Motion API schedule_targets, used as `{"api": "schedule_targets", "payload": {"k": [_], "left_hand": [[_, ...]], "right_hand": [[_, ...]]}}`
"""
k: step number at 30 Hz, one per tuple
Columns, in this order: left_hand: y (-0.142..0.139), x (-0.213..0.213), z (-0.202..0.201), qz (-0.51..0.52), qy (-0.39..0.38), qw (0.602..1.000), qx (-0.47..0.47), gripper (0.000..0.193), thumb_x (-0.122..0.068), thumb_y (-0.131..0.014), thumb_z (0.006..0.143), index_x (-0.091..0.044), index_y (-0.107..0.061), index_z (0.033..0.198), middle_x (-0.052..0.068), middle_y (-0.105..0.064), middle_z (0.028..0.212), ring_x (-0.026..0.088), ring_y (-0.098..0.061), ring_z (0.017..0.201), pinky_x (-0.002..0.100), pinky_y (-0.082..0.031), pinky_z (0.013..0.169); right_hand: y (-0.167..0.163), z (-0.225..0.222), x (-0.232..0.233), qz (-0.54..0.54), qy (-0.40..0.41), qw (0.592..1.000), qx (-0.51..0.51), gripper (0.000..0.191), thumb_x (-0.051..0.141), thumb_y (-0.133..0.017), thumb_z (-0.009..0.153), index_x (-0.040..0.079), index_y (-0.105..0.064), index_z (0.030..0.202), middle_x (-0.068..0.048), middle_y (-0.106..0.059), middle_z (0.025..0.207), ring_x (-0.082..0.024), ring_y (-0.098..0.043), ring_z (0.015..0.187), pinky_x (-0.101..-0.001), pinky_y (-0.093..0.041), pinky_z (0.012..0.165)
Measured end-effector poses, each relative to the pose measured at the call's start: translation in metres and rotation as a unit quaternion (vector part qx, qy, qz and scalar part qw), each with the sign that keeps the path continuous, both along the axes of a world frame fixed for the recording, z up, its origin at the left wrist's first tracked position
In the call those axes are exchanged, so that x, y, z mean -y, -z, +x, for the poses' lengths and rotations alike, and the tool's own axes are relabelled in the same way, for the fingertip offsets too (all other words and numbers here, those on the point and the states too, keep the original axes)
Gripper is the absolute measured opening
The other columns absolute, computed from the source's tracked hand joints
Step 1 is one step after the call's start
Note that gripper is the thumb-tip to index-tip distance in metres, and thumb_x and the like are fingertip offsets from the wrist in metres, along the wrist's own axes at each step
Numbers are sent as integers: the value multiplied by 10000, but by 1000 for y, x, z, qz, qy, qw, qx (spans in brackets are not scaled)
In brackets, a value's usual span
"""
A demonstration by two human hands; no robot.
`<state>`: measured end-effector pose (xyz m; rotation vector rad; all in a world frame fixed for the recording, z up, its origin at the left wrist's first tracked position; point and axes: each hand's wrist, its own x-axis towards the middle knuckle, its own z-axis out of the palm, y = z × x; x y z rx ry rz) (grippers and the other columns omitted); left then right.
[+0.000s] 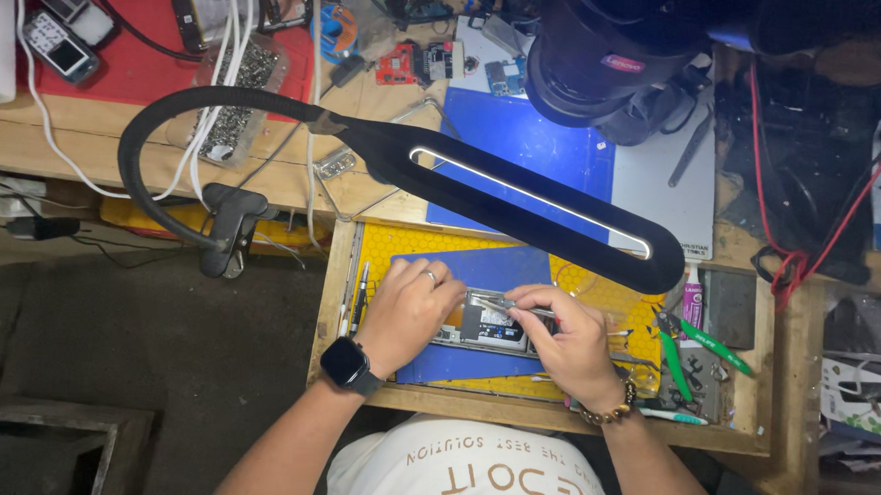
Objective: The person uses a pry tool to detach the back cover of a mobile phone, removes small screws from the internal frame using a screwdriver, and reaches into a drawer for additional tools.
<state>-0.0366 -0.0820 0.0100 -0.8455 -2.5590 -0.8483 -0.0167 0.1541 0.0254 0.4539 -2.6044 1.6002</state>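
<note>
Down in a shallow wooden drawer tray (333,302), pulled out near the person, lies an opened phone (487,325) with its back off. It rests on a blue mat (503,269), and the blue mat lies on a yellow mat (382,244) with a honeycomb pattern.

The left hand (409,310) sits flat on the left end of the phone, with its fingers spread loose and pressing down. It wears a ring and a black smartwatch (349,364).

The right hand (569,340) pinches thin metal tweezers (502,303) between its finger and thumb. The tips point left, over the middle of the phone. A bead bracelet (605,414) goes round that wrist.

Just left of the mats, some thin screwdrivers (358,293) lie in a row. At the right end of the tray lie green-handled cutters (696,344).

Over the hands hangs a long black desk lamp (520,197) with a bright strip of light. Its bendy neck loops to a clamp (228,225) on the bench edge.

Farther away is a messy wooden workbench (34,136). A big blue mat (542,149) lies on it, with a black microscope (603,53) above. At the far left sit a red mat (145,42), two old phones (62,29) and a clear box of screws (233,99). White cables (222,74) run across them.

To the left, the floor (135,334) is dark grey.
</note>
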Motion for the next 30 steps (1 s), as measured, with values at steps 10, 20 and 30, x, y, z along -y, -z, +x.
{"api": "schedule_targets", "payload": {"k": [10,20,30], "left_hand": [[-7,-8,-28,-191,90,976,-57,112,-130,-636,808,-104,-697,718,62,-665,820,223,-639,826,373,-464,753],[-1,-14,-39,-215,121,967,-58,107,-148,-639,802,-106,-696,721,69,-688,771,231,-671,782,374,-495,755],[10,-11,-41,-208,166,962,-55,107,-164,-649,774,-102,-713,714,78,-692,790,257,-689,803,404,-507,751]], "right_hand": [[-4,7,2,21,-19,1000,1,103,-2,-743,871,-6,-679,953,-100,-779,1013,-150,-764,843,-268,-621,723],[-11,6,11,88,-76,989,-87,131,-25,-736,852,-12,-654,953,-132,-745,1008,-248,-749,906,-316,-591,785],[-34,-2,12,155,-138,974,-91,162,-9,-718,854,29,-637,988,-114,-723,981,-289,-718,894,-366,-570,773]]}}
